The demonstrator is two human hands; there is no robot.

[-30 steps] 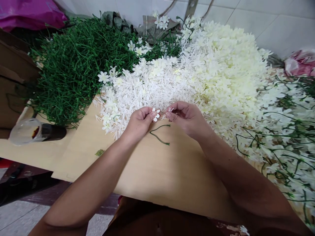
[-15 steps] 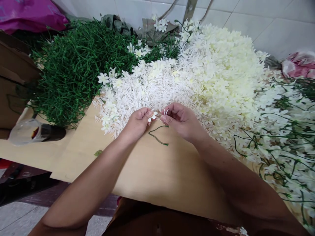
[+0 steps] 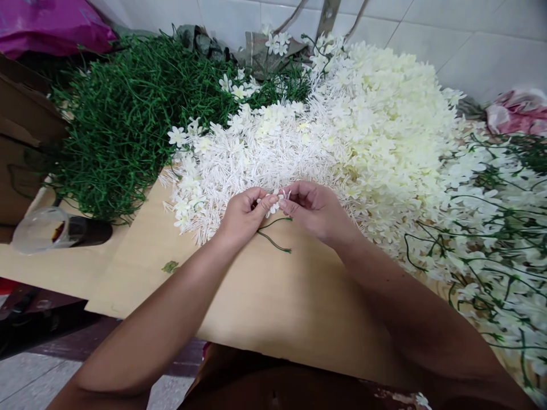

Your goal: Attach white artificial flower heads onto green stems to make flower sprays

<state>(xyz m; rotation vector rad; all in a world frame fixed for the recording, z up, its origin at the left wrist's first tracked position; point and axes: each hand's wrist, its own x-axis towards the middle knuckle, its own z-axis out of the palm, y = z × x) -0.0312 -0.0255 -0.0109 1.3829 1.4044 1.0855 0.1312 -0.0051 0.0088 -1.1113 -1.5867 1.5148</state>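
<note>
My left hand (image 3: 243,213) pinches a small white artificial flower (image 3: 272,206) between thumb and fingers. Close against it, my right hand (image 3: 314,208) is closed on a white flower stamen piece (image 3: 285,195) with thin prongs, partly hidden by the fingertips. The two hands nearly meet over the board's far side. Just below them lies a bent green plastic stem (image 3: 276,244) on the tan board (image 3: 265,302). Behind my hands spreads a heap of white stamen pieces (image 3: 256,156), mixed with some flowers.
Green stems (image 3: 128,114) are heaped at the left, cream flower petals (image 3: 393,114) at the right. Assembled flowers on stems (image 3: 491,228) lie far right. A clear plastic cup (image 3: 40,230) lies beside a dark drink container at the left edge. Tiled wall (image 3: 482,57) stands behind.
My hands have come closer together, and the flower in my left hand has moved right to meet the piece in my right hand. The green stem stays put.
</note>
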